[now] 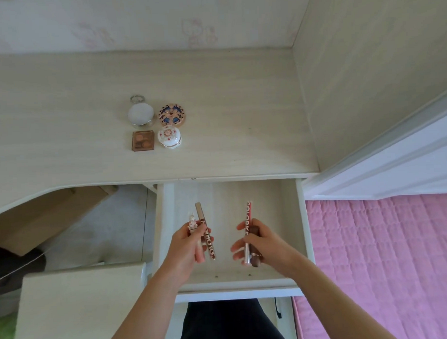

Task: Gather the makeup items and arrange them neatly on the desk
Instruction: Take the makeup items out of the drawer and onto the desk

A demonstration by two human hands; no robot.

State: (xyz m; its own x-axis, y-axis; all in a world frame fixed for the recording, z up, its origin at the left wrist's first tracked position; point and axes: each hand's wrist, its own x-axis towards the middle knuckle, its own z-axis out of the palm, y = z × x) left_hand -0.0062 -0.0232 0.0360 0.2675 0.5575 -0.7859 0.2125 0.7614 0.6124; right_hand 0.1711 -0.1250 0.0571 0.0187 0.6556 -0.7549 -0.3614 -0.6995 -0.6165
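Fingers (pixel 237 248) grip four sticks (pixel 206 236); four compacts (pixel 141 114) on desk (pixel 64 129).

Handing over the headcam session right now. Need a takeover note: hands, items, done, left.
Left hand: grips a brown lettered pencil and a small white ornate stick, over the open drawer.
Right hand: grips a red lettered pencil and a brown tube, also over the drawer.
Done: four pieces sit in a two-by-two block on the desk: white round compact, patterned round compact, square brown palette, white floral jar.
Left: bring the four held items up and line them up beside that block.
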